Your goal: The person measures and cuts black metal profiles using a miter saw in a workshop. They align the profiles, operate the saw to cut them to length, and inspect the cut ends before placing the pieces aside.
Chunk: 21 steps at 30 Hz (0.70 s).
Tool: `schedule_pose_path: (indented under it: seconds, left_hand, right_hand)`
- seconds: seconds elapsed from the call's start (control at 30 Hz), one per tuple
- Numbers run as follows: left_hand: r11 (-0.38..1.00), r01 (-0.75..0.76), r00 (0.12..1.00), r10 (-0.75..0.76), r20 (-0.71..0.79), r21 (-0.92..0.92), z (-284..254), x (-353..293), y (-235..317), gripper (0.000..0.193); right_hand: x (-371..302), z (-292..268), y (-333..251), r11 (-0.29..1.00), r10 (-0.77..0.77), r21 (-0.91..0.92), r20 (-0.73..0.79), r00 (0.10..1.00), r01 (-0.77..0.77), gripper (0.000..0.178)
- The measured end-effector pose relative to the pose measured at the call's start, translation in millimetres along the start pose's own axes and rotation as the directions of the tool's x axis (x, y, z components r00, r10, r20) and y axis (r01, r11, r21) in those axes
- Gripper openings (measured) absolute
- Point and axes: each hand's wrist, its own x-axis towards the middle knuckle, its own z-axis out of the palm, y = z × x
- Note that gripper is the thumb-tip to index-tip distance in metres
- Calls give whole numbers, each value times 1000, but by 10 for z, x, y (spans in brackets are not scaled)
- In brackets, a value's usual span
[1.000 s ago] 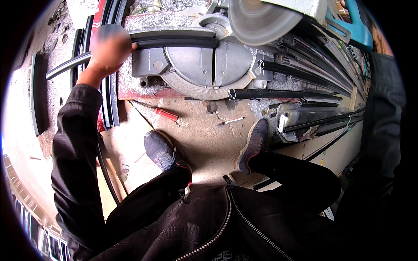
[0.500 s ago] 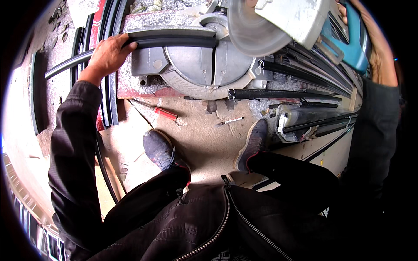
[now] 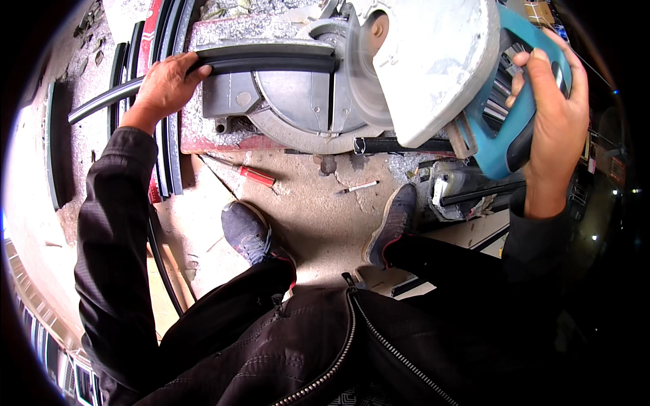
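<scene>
My left hand (image 3: pixel 166 88) is closed over a long black profile strip (image 3: pixel 271 59), pressing it along the fence of a grey miter saw base (image 3: pixel 291 101). The strip's right end sits beside the slot in the saw's round table. My right hand (image 3: pixel 552 111) is wrapped round the teal handle (image 3: pixel 497 145) of the miter saw. Its white blade guard (image 3: pixel 440 68) covers much of the blade (image 3: pixel 365 88), which looks blurred, and stands to the right of the strip's end.
A red-handled screwdriver (image 3: pixel 257 176) and a thin white-and-dark tool (image 3: pixel 357 187) lie on the floor before my shoes. More black profiles (image 3: pixel 176 135) lie at the left; others (image 3: pixel 406 145) are right of the saw. Pale shavings (image 3: pixel 223 34) cover the red board.
My right hand has brought the saw handle down the picture, nearer me. The white guard looks larger and shows less of the blade's face. My left hand and the strip have hardly moved.
</scene>
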Motion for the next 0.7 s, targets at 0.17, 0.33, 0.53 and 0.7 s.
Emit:
schedule_pose_path:
  seconds: [0.17,0.33,0.53,0.7]
  left_hand:
    - [1000,-17,1000,17,-10,-13,-22,-5,17,39]
    - [997,-56,997,53,-49,-49,-4,-10,11,37]
    - [995,-99,990,94,-108,-35,13,-29,10,37]
    - [996,-72,995,68,-72,-60,-6,-16,19,37]
  right_hand:
    - [-145,79,-1,999,16,50,-38,999,-14,43]
    - [-184,67,19,1000,5,11,-46,999,-4,44]
    - [-186,58,51,1000,-11,25,-34,999,12,44]
    - [-193,59,49,999,-13,45,-40,999,15,44]
